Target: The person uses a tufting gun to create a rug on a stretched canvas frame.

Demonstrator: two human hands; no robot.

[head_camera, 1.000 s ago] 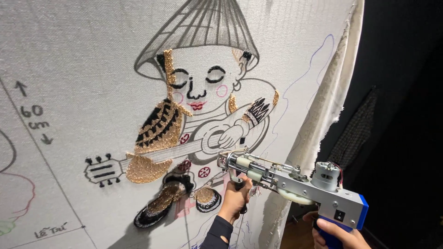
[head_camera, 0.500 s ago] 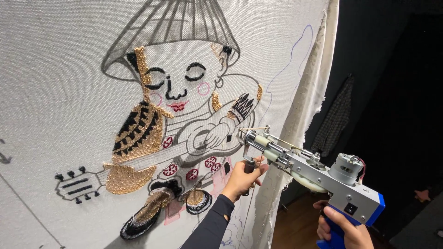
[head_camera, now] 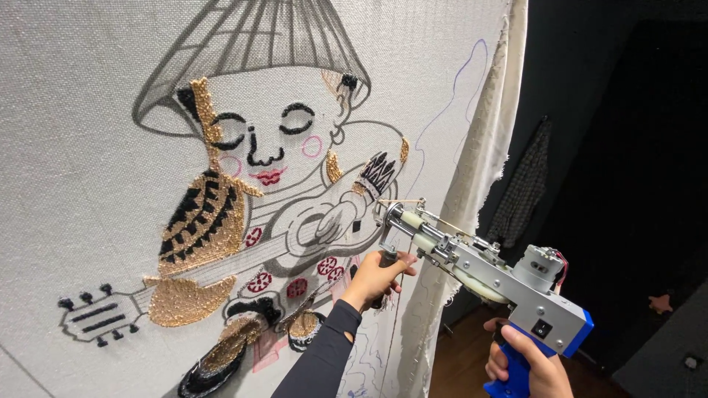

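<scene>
Tool: silver metal tufting gun with blue pistol grip (head_camera: 487, 276), held just right of the guitar player's hand in the design.
Axis: runs from lower right up-left, needle tip touching the white woven backing cloth (head_camera: 88, 110).
Left hand (head_camera: 376, 276): clenched round the gun's front handle, nearer the cloth.
Right hand (head_camera: 527, 365): grasping the blue grip, well back.
Design: hatted guitar player, partly tufted in gold, black and red yarn.

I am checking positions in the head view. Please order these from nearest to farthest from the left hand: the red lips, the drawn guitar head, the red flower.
From the left hand:
1. Red flower, just left of it.
2. Red lips, up and left.
3. Drawn guitar head, far lower left.
</scene>
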